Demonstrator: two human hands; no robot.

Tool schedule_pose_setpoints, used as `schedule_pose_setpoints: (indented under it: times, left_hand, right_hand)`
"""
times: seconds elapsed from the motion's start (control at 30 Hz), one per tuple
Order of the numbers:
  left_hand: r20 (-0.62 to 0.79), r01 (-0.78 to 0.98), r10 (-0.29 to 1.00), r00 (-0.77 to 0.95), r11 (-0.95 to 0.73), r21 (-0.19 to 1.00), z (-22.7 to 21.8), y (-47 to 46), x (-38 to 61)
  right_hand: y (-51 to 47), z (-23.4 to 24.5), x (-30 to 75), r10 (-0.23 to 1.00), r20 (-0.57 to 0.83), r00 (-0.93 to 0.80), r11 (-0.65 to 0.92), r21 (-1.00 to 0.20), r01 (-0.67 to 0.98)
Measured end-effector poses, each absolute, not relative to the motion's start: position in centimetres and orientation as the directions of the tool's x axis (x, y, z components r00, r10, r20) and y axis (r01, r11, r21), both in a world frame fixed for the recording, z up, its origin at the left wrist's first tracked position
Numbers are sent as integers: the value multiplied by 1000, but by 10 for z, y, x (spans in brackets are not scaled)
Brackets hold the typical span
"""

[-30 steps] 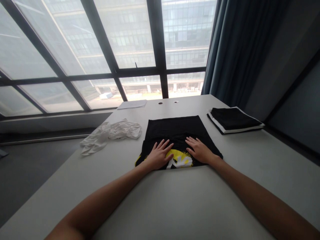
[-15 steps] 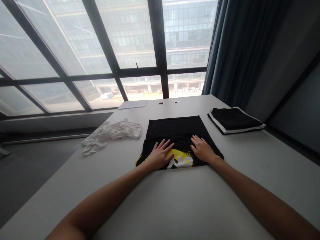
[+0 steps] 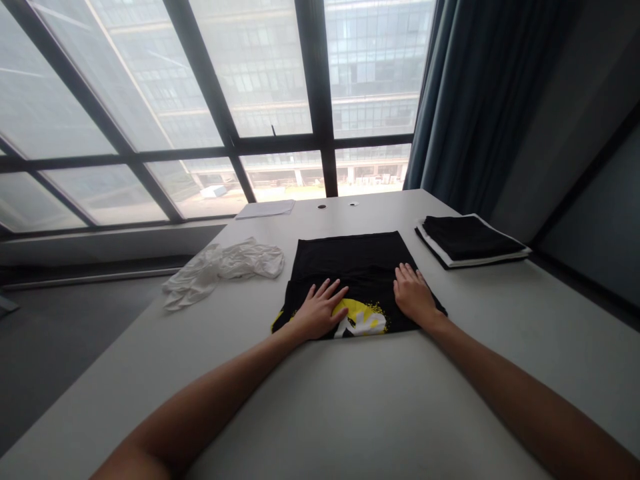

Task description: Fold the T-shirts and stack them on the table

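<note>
A black T-shirt point(image 3: 350, 253) with a yellow and white print lies partly folded on the white table point(image 3: 360, 400), its near part doubled over toward the far side. Flat on its left part rests my left hand point(image 3: 320, 310), fingers spread beside the yellow print. My right hand point(image 3: 414, 293) lies on the shirt's right part, fingers stretched out and close together, palm down. Neither hand grips the cloth. Part of the print is hidden under my left hand.
A crumpled white garment point(image 3: 230, 265) lies to the left. Folded black and white clothes point(image 3: 470, 240) are stacked at the right. White papers point(image 3: 265, 209) sit at the far edge, near two round holes in the tabletop. Beyond are windows and a dark curtain point(image 3: 475, 100).
My right hand has slid to the right across the shirt, away from the print. My left hand and the shirt have stayed in place.
</note>
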State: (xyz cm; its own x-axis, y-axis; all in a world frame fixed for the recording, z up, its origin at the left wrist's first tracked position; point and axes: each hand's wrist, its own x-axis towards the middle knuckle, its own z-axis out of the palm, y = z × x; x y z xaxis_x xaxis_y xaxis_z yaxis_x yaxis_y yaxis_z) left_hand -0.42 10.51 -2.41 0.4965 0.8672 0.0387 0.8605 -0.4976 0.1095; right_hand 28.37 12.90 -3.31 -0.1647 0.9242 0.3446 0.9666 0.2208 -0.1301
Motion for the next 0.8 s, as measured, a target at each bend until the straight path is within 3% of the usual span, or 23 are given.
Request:
schedule_pose_setpoints:
  times: [0.1,0.17,0.3,0.53,0.7,0.8]
  left_hand:
    - [43,861,867,497,-499,99,-24,105,-3]
    - [47,862,867,496,-498,94,-24,105,-3]
    - [40,863,869,494,-495,97,-23,105,-3]
    - [14,859,868,497,-494,131,-19,101,-2]
    - [-39,846,879,474,-443,297,-6,110,-7]
    - [52,857,922,383,-376,352,0,123,-16]
  right_hand:
    - [128,-32,277,864,335,-375,446,-164,880]
    - [128,-33,274,852,279,-444,502,-192,843]
    - [130,-37,275,919,187,-346,380,-198,903]
    - [136,-42,281,959,192,-208,238,-150,959]
    - [136,-43,281,961,189,-205,235,-155,960]
    - [135,-41,281,961,183,-207,237,-159,958]
